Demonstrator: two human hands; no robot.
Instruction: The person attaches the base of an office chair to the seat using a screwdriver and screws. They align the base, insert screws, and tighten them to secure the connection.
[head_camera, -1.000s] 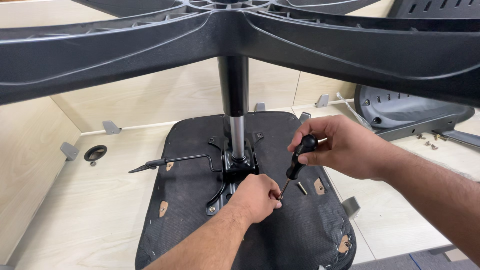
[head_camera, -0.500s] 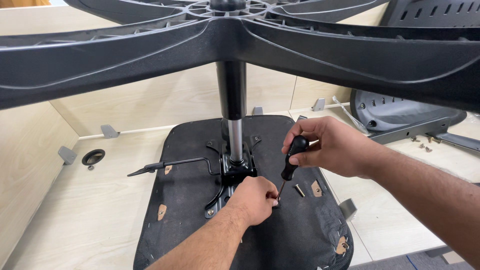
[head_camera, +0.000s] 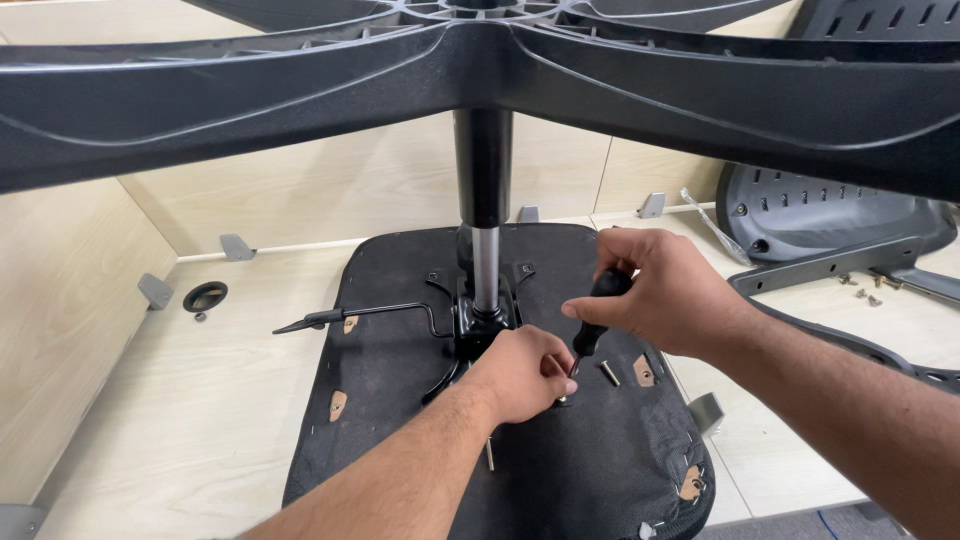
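upside-down office chair seat (head_camera: 420, 400) lies on the pale wood floor (head_camera: 180, 420), gas lift column (head_camera: 485, 240) sticking up from the tilt mechanism plate (head_camera: 470, 330), star base (head_camera: 300, 90) spread across the top of view. right hand (head_camera: 665, 290) is wrapped tight round the black handle of a screwdriver (head_camera: 592, 320), shaft angled down twd the plate edge. left hand (head_camera: 525, 372) has fingertips pinched together right at the tip, prob steadying a bolt there, but the bolt itself is hidden so can't confirm.

risks, as i judge them: tip sits v close to the left fingers, so a slip off the bolt head could jab them. driver is tilted, not square to the hole, which invites cross-threading or cam-out. loose bolt (head_camera: 609, 373) lies just beside the hands on the fabric and another (head_camera: 489, 453) nearer the forearm; either could roll off w/ a nudge. heavy base overhead makes the whole thing top-heavy, a hard push could tip it.
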